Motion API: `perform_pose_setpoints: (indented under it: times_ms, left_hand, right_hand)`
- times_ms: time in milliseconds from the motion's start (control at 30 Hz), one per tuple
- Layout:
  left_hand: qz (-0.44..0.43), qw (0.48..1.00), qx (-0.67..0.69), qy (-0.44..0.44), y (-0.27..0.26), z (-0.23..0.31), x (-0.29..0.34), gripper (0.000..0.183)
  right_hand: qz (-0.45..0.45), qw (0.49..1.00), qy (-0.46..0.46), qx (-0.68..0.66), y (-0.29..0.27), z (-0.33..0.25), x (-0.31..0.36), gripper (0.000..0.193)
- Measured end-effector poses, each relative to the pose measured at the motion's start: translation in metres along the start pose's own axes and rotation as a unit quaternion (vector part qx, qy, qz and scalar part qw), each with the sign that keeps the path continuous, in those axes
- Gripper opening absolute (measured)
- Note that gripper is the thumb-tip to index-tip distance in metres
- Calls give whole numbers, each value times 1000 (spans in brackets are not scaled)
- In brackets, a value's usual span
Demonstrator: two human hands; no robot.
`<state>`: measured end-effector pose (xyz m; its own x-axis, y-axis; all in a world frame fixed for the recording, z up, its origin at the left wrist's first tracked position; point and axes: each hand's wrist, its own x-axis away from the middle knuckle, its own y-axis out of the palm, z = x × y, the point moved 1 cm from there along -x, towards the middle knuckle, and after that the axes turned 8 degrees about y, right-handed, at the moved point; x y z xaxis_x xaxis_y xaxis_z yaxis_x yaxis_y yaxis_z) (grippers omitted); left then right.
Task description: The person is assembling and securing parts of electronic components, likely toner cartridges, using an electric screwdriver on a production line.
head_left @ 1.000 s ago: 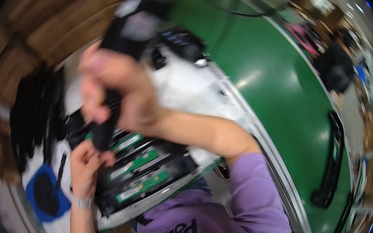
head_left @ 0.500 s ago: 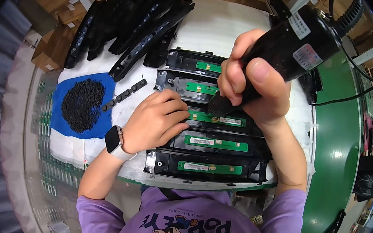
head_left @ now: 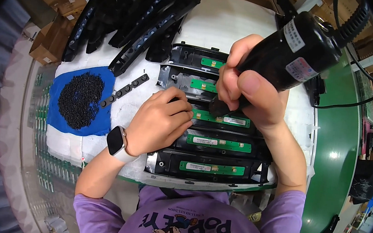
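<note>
My right hand (head_left: 261, 88) is wrapped round a black electric screwdriver (head_left: 290, 50), its tip pointing down at the middle one of several black plastic housings (head_left: 258, 129) in a column. In that housing lies a long green circuit board (head_left: 202, 115) with a white label. The screwdriver's nose covers part of the board, and the contact at its tip is hidden. My left hand (head_left: 163, 120), wearing a watch (head_left: 116, 141), rests on the same housing's left end. Its fingers are bent and close together, fingertips by the board's end; the thumb is hidden.
Left lies a blue cloth (head_left: 57, 120) under a heap of small black screws (head_left: 78, 99). Beside it is a black strip with round recesses (head_left: 127, 90). Black trim pieces (head_left: 147, 34) pile up at the back left. The screwdriver's cable (head_left: 354, 96) runs off right.
The screwdriver and my right hand have dropped slightly toward the board. My left hand stays on the housing. The whole view has shifted a little.
</note>
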<state>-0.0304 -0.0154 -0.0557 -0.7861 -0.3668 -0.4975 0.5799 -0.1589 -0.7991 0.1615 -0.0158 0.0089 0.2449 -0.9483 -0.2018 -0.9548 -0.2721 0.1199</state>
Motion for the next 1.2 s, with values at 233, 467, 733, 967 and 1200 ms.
perform_pose_setpoints:
  times_ms: [233, 467, 733, 967, 1200]
  left_hand:
    - [0, 1000, 9, 4, 0, 0, -2, 14]
    - [7, 1000, -13, -3, 2, 3, -2, 11]
    - [-2, 1000, -30, -2, 1, 3, -2, 12]
    - [64, 996, -58, 6, -26, -9, 12, 10]
    - [-12, 803, -469, -367, -110, -33, 102, 16]
  right_hand:
    - [4, 1000, 3, -20, -1, 4, 0, 32]
    - [-15, 1000, 4, -15, 11, 7, -4, 27]
    - [-23, 999, -24, 15, 14, 8, 1, 26]
    - [-55, 994, -64, -72, -9, -12, 12, 45]
    - [-66, 980, -141, -121, -33, -35, 21, 42]
